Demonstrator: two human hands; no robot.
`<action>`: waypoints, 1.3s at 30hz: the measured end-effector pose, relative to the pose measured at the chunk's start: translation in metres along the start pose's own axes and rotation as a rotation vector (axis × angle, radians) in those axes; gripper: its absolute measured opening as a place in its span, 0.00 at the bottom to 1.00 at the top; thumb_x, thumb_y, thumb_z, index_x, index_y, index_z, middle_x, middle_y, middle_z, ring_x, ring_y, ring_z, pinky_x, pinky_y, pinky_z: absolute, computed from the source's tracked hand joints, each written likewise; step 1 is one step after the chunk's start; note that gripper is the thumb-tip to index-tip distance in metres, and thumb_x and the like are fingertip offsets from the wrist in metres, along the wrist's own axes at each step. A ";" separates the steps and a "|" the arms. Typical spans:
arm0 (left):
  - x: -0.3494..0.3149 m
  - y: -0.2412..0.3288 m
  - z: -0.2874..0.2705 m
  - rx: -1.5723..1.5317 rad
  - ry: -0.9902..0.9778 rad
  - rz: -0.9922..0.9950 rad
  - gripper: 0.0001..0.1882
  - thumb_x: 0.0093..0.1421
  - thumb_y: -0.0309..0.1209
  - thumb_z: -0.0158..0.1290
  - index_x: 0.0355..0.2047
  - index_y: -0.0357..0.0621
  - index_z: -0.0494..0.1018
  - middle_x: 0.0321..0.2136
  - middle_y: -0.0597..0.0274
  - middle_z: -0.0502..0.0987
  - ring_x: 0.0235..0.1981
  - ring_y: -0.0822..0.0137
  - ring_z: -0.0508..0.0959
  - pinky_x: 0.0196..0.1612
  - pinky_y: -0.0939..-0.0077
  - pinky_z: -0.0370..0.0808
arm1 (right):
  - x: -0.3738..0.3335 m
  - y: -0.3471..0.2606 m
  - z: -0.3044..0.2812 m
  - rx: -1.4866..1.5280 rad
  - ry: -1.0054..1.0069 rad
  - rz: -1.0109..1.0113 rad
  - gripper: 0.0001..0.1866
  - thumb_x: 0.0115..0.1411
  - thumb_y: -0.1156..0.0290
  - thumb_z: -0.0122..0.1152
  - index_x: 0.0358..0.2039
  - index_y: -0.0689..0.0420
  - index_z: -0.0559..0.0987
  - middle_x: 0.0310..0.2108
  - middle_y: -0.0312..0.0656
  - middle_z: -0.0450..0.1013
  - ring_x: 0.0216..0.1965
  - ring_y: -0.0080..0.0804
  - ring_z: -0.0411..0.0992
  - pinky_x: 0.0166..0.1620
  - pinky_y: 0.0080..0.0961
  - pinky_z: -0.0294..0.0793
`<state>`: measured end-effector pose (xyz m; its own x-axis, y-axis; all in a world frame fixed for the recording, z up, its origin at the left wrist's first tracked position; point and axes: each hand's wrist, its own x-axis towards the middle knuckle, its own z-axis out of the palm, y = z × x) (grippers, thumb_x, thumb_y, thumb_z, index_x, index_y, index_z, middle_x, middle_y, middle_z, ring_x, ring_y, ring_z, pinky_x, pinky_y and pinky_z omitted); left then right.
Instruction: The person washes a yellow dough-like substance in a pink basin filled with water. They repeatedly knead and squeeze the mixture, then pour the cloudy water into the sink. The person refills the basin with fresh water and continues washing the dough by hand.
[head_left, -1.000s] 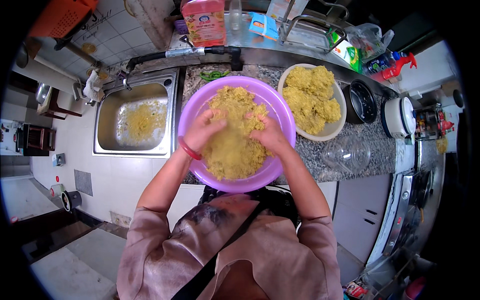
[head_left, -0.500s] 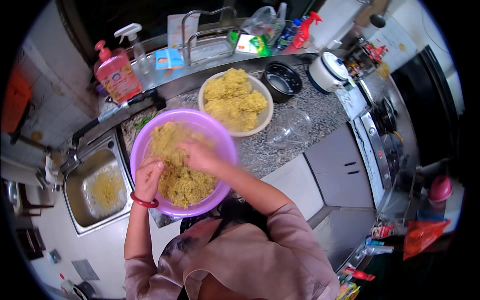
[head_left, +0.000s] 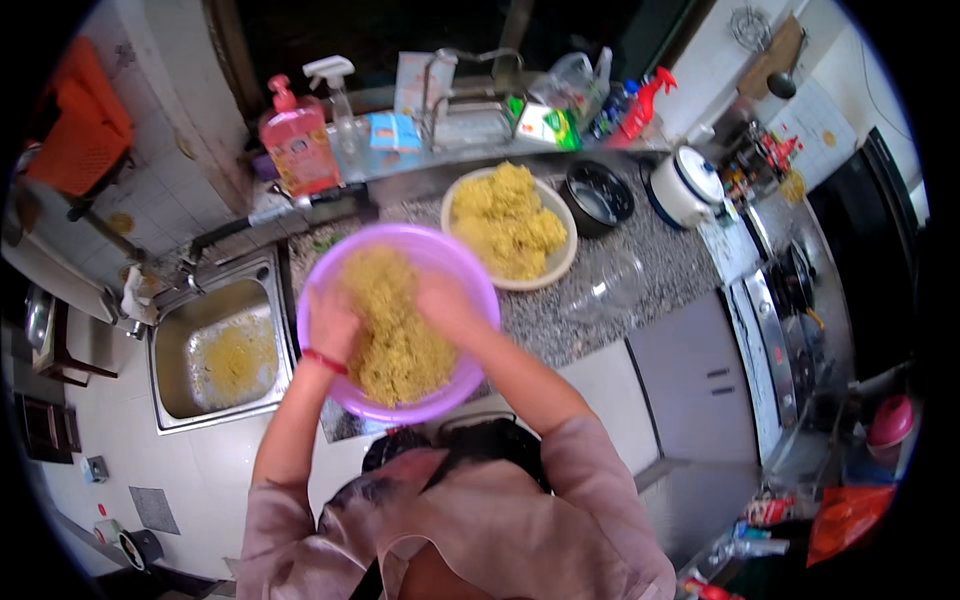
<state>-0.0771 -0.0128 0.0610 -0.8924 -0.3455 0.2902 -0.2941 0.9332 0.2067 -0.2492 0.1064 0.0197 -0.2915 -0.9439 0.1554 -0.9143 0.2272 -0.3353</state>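
Note:
A purple basin [head_left: 474, 270] rests on the granite counter, holding a heap of moist, yellow, crumbly mixture [head_left: 400, 350]. My left hand [head_left: 335, 326] is inside the basin at its left side, a red bangle [head_left: 325, 361] round the wrist. On the opposite side, my right hand [head_left: 446, 303] reaches into the basin by the mixture. Motion smears the fingers of both hands, so their grip does not show. Just behind, to the right, a cream bowl [head_left: 571, 246] carries large clumps of similar yellow mixture [head_left: 508, 218].
A metal sink [head_left: 160, 416] with yellow residue lies left of the basin. Right of the cream bowl are a black pot [head_left: 598, 200], a clear plastic container [head_left: 612, 285] and a white cooker [head_left: 687, 187]. Soap [head_left: 300, 155] and spray bottles line the back ledge.
My hands have moved apart, the right one toward the basin's right side and the left one onto the left inner side. The whole view has shifted, with the counter appearing further right.

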 end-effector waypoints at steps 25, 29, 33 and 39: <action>-0.416 0.093 -0.001 -1.758 1.294 -1.462 0.15 0.60 0.39 0.46 0.31 0.38 0.71 0.28 0.56 0.76 0.29 0.63 0.78 0.35 0.71 0.77 | 0.026 -0.020 -0.007 0.256 0.027 -0.231 0.09 0.53 0.74 0.54 0.35 0.62 0.76 0.27 0.47 0.73 0.25 0.40 0.71 0.30 0.32 0.70; -0.505 0.120 0.008 -1.733 1.602 -1.575 0.14 0.60 0.41 0.47 0.27 0.42 0.70 0.26 0.56 0.76 0.29 0.62 0.77 0.36 0.67 0.76 | 0.055 -0.041 0.034 0.605 0.083 -0.188 0.06 0.56 0.71 0.54 0.27 0.60 0.76 0.20 0.36 0.69 0.16 0.18 0.63 0.17 0.16 0.60; -0.582 0.133 -0.005 -1.648 1.847 -1.621 0.14 0.60 0.40 0.45 0.26 0.42 0.69 0.25 0.56 0.76 0.27 0.61 0.77 0.35 0.64 0.76 | 0.062 -0.120 0.048 0.975 0.042 0.092 0.05 0.56 0.71 0.53 0.26 0.58 0.73 0.16 0.31 0.64 0.13 0.15 0.56 0.15 0.13 0.55; -0.697 0.110 -0.038 -1.620 2.109 -1.418 0.13 0.60 0.38 0.44 0.26 0.43 0.69 0.23 0.59 0.75 0.25 0.62 0.77 0.34 0.66 0.76 | 0.079 -0.231 0.087 1.323 -0.075 0.275 0.08 0.56 0.68 0.53 0.21 0.53 0.70 0.15 0.28 0.62 0.13 0.14 0.58 0.14 0.12 0.55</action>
<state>0.5255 0.3267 -0.0828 0.4676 -0.5700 -0.6756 0.8679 0.1511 0.4732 -0.0363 -0.0415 0.0288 -0.3649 -0.9260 -0.0969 0.1366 0.0497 -0.9894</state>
